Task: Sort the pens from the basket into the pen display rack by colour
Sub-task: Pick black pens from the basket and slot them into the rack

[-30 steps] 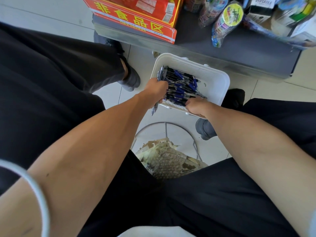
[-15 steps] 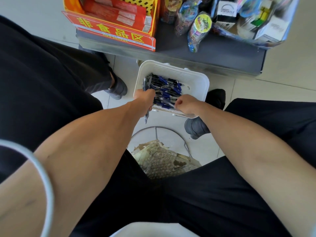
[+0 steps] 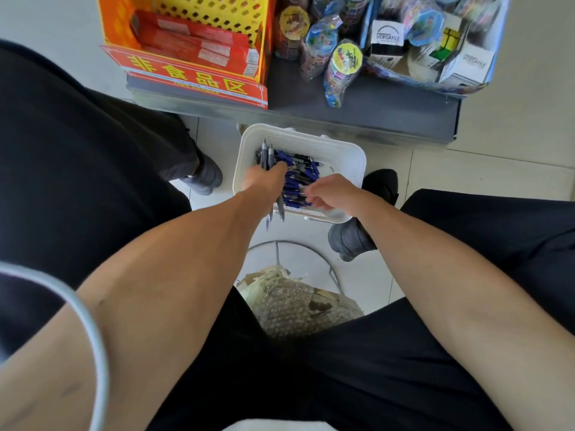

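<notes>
Pens [image 3: 299, 178] in white basket [image 3: 339, 150]; left hand [image 3: 264, 181] gripping several, right hand [image 3: 333, 194] loosely curled above.

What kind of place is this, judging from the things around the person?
Probably a small shop. A low shelf carries packaged toys and an orange display bin with a red Chinese sign, and a white basket of pens stands on the tiled floor.

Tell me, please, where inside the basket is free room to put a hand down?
The far right part of the basket, beside its rim, is bare. The left and near parts are crowded: the pens, the left hand and the right hand.
</notes>
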`<state>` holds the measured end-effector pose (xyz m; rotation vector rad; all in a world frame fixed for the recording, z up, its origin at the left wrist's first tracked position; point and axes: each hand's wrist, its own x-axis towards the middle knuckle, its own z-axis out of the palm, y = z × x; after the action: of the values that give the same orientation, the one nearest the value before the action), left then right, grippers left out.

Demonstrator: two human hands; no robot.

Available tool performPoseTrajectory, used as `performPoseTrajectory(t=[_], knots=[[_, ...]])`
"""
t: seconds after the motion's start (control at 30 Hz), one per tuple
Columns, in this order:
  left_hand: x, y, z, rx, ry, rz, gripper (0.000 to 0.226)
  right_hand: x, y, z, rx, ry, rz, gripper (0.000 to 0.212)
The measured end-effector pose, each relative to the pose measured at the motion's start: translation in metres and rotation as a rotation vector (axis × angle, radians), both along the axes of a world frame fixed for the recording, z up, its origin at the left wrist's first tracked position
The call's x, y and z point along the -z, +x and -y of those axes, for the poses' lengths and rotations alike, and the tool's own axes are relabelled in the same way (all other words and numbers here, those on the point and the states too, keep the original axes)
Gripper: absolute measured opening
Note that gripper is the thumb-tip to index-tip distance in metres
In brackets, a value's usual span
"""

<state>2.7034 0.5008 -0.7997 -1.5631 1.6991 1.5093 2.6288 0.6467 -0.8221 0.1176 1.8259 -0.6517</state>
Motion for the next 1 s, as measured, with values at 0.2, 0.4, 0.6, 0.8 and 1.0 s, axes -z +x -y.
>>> performPoseTrajectory(t=[0.2, 0.4, 0.6, 0.8, 1.0], knots=[[0.004, 0.002, 0.002, -0.249, 0.182, -0.075, 0.012, 0.029, -0.001, 0.003, -0.524, 0.211, -0.339, 0.023], [0.006, 0.005, 0.01, -0.153, 0.162, -0.037, 0.015, 0.041, -0.004, 0.013, -0.812, 0.314, -0.262, 0.027], [0.01, 0.008, 0.019, -0.127, 0.153, -0.017, 0.006, 0.044, -0.002, 0.016, -0.741, 0.369, -0.2, 0.046], [0.012, 0.011, 0.018, -0.11, 0.157, -0.006, 0.003, 0.042, -0.001, 0.014, -0.657, 0.323, -0.154, 0.038], [0.009, 0.012, 0.02, -0.087, 0.133, -0.016, 0.004, 0.038, 0.007, 0.008, -0.522, 0.225, -0.188, 0.013]])
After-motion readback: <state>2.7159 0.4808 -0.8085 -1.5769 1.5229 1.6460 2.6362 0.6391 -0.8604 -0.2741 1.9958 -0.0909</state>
